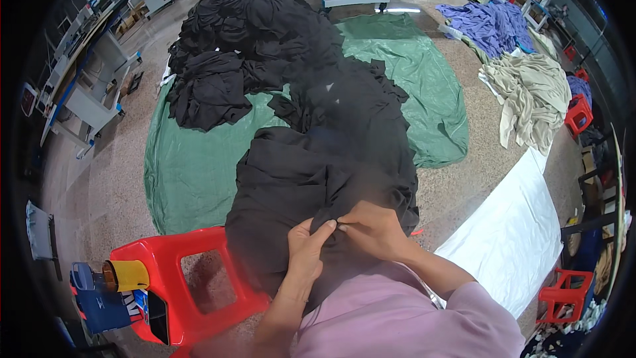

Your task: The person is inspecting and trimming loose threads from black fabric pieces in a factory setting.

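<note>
Black fabric (pixel 285 172) lies heaped in front of me and over my lap. My left hand (pixel 307 245) pinches a fold of it between thumb and fingers. Close beside it, my right hand (pixel 374 229) is closed with its fingertips on the same fold, thumb and forefinger pressed together. The two hands nearly touch at the fingertips. Whether anything small sits between the right fingertips is too fine to make out. Farther off, the black fabric runs into a large pile (pixel 258 26) of the same cloth.
Green plastic sheeting (pixel 192 185) lies under the pile. A red plastic stool (pixel 165 252) at my left carries a yellow roll (pixel 129 275) and a phone-like dark object (pixel 157 318). White sheeting (pixel 507 238), beige cloth (pixel 533 93) and purple cloth (pixel 490 26) lie right. Sewing tables (pixel 93 106) stand left.
</note>
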The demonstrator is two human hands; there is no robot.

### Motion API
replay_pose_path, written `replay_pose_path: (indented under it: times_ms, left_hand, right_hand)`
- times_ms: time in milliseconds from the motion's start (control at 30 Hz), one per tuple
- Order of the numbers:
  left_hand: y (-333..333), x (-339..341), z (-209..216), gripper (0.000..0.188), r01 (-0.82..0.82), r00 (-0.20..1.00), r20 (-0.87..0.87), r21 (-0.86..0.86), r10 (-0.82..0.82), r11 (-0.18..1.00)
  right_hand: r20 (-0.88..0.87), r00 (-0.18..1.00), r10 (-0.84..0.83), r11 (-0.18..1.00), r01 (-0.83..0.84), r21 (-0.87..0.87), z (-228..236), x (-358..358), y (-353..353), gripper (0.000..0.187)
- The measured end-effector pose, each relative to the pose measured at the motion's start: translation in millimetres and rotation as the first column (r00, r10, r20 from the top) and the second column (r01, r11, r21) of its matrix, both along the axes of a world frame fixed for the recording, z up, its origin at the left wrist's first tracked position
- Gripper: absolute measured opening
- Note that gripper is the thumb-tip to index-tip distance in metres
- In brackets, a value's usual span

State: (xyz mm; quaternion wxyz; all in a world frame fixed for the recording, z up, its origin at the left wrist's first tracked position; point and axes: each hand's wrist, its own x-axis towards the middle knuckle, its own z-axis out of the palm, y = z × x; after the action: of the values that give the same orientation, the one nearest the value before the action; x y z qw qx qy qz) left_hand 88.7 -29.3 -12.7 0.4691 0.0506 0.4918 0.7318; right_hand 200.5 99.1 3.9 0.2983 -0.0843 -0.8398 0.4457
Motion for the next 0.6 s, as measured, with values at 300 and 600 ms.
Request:
replay_pose_path:
  times_ms: [300,600]
  left_hand:
    - [0,6,-2,0.010,-0.015,0.992,-0.122,0.019,0.018,1.000]
    - [-4,-9,2,0.006,0.097,0.990,-0.097,-0.032,-0.100,0.995]
  right_hand:
    - [0.042,0.999,0.002,0.997,-0.006,0.079,9,2,0,0.019]
    - [0.015,0.999,0.036,0.994,-0.038,0.107,4,1,-2,0.020]
